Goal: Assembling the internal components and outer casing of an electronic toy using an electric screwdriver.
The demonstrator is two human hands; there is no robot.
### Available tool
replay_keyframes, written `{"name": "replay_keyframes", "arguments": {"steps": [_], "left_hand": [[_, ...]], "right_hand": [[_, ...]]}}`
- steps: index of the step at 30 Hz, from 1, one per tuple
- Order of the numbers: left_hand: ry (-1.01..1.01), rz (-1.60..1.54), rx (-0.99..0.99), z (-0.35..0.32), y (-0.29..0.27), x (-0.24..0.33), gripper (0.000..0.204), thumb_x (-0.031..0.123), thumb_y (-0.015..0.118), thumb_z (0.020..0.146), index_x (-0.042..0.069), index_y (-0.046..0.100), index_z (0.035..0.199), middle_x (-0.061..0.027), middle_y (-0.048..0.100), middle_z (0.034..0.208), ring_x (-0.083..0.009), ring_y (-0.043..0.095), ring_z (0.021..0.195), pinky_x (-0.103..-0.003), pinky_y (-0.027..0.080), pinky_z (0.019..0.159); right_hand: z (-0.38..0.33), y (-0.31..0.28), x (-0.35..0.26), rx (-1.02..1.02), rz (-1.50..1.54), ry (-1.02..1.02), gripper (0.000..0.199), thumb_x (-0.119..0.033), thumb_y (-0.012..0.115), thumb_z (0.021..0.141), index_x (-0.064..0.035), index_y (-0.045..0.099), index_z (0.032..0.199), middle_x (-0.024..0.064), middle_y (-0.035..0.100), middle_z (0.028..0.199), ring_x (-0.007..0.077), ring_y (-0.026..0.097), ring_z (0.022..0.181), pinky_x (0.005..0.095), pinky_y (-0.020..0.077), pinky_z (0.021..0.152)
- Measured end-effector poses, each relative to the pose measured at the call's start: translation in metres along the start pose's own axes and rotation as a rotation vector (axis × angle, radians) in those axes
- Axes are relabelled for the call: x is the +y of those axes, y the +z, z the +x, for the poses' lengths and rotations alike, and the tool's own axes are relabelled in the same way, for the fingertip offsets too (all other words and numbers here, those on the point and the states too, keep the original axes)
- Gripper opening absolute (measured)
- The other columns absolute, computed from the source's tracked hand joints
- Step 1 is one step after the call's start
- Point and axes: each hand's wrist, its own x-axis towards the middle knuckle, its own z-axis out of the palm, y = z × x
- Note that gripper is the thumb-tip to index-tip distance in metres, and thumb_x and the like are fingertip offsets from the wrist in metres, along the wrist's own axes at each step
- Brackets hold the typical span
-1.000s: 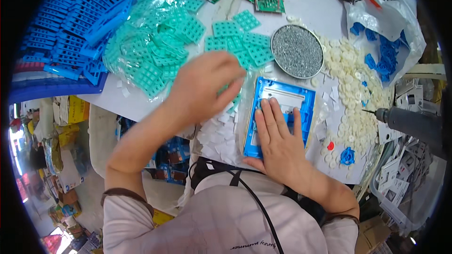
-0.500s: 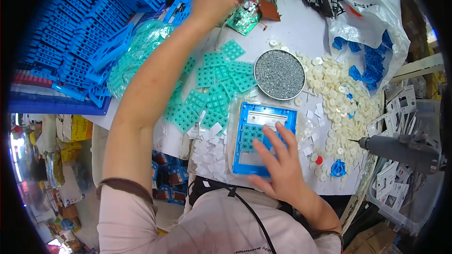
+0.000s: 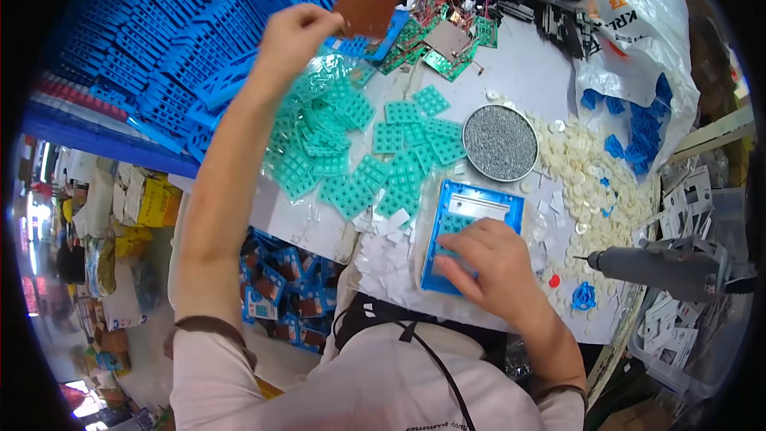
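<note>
My left hand [image 3: 294, 33] is raised over the far left of the table and pinches a small brown rectangular board [image 3: 365, 9] by its edge. My right hand [image 3: 484, 259] rests fingers-down on a blue calculator-like shell [image 3: 471, 215] lying flat near the table's front edge. Teal rubber keypads [image 3: 359, 152] lie scattered between the two hands. A heap of green and brown circuit boards [image 3: 443, 40] with coloured wires sits just right of the held board.
A round tin of small grey screws [image 3: 500, 142] stands beside a pile of white round buttons [image 3: 586, 183]. Blue plastic shells [image 3: 183, 40] are stacked far left. An electric screwdriver [image 3: 658, 265] lies at right. White paper squares [image 3: 391, 259] cover the front.
My left hand left the teal keypads, reached to the far circuit-board heap, and now holds a brown board lifted up. My right hand stayed on the blue shell.
</note>
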Motion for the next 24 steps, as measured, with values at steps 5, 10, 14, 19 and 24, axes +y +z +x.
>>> {"name": "replay_keyframes", "arguments": {"steps": [5, 10, 14, 19, 24], "left_hand": [[-0.420, -0.937, -0.103, -0.081, 0.016, 0.006, 0.018, 0.021, 0.070, 0.097, 0.005, 0.063, 0.102, 0.0026, 0.055, 0.081, -0.0059, 0.045, 0.061, -0.025, 0.035, 0.053], [-0.673, -1.343, -0.186, -0.196, 0.063, 0.025, 0.017, 0.018, 0.069, 0.098, 0.006, 0.059, 0.106, 0.0034, 0.054, 0.080, -0.0068, 0.046, 0.062, -0.025, 0.038, 0.056], [-0.354, -0.389, -0.304, -0.244, 0.049, 0.016, 0.028, 0.013, 0.067, 0.096, 0.001, 0.057, 0.119, -0.0001, 0.062, 0.095, -0.0078, 0.057, 0.077, -0.024, 0.048, 0.074], [-0.221, -0.716, -0.384, -0.223, 0.032, 0.037, 0.033, 0.006, 0.067, 0.092, 0.002, 0.057, 0.123, -0.0048, 0.058, 0.121, -0.0128, 0.055, 0.110, -0.031, 0.044, 0.098], [-0.252, -0.847, -0.451, -0.230, 0.050, 0.025, 0.029, 0.013, 0.064, 0.098, 0.004, 0.058, 0.125, -0.0076, 0.064, 0.123, -0.0151, 0.060, 0.113, -0.035, 0.048, 0.099]], "right_hand": [[0.029, 0.015, -0.005, 0.058, 0.618, 0.294, 0.031, -0.018, 0.076, 0.089, -0.0015, 0.070, 0.114, 0.0092, 0.072, 0.102, 0.0217, 0.065, 0.092, 0.0343, 0.0528, 0.077], [0.052, 0.053, -0.013, 0.299, 1.261, 0.522, 0.035, -0.015, 0.071, 0.096, 0.0012, 0.063, 0.126, 0.0049, 0.069, 0.110, 0.0115, 0.061, 0.096, 0.0278, 0.0522, 0.080], [0.043, 0.035, -0.009, 0.261, 1.190, 0.527, 0.025, -0.016, 0.072, 0.096, 0.0013, 0.070, 0.113, 0.0010, 0.070, 0.089, 0.0069, 0.060, 0.075, 0.0253, 0.0504, 0.071], [0.036, 0.004, -0.001, -0.192, 0.846, 0.574, 0.022, -0.013, 0.077, 0.091, 0.0014, 0.069, 0.106, 0.0010, 0.068, 0.083, 0.0065, 0.061, 0.071, 0.0245, 0.0486, 0.061], [0.030, 0.023, -0.002, 0.178, 1.280, 0.611, 0.013, -0.010, 0.076, 0.091, -0.0063, 0.063, 0.092, 0.0000, 0.063, 0.082, 0.0069, 0.061, 0.072, 0.0239, 0.0469, 0.061]]}}
